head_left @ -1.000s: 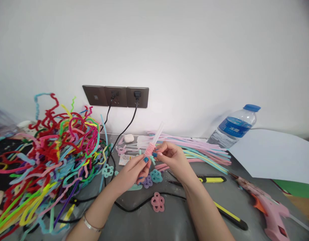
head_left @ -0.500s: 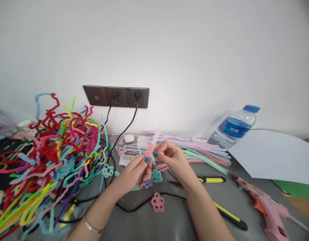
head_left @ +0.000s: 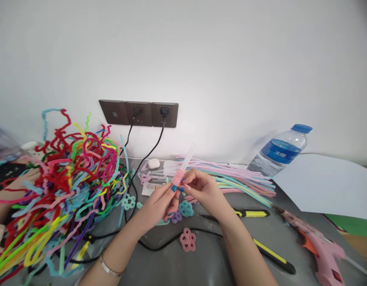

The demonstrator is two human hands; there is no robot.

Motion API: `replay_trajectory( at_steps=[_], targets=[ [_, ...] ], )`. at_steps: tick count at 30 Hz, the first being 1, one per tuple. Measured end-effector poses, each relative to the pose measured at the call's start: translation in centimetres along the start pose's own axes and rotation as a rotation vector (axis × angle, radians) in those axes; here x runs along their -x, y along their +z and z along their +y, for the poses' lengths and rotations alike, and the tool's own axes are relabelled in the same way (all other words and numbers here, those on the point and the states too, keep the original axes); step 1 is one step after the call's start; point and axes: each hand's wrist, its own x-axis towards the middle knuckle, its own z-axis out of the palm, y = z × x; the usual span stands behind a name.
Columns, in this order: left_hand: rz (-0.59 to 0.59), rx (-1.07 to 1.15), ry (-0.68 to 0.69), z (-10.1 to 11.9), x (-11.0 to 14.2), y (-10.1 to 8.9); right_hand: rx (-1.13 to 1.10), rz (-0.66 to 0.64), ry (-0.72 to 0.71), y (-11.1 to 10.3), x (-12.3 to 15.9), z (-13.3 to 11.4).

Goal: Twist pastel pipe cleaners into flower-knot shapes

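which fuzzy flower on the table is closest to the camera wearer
The pink flower by the black cable; the teal flower, purple flower and others lie farther back.

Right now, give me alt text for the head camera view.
A person's left hand pinches a pink coil wound around a clear rod, the right hand close at its side, above a grey table. A tangled heap of colorful pipe cleaners, another person's arm partly behind it, lies left; a pink glue gun and a water bottle sit right.
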Motion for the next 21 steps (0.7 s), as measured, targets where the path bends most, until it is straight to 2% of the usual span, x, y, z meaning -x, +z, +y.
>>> replay_trajectory(
  at_steps=[5, 16, 21],
  targets=[
    [0.005, 0.029, 0.009, -0.4, -0.1, 0.0, 0.087, -0.014, -0.056, 0.2, 0.0, -0.2],
    [0.078, 0.033, 0.021, -0.8, -0.4, -0.3, 0.528, 0.133, -0.253, 1.4, 0.2, 0.1],
    [0.091, 0.032, 0.011, -0.9, -0.5, -0.2, 0.565, 0.155, -0.264, 1.3, 0.2, 0.0]
  ],
)
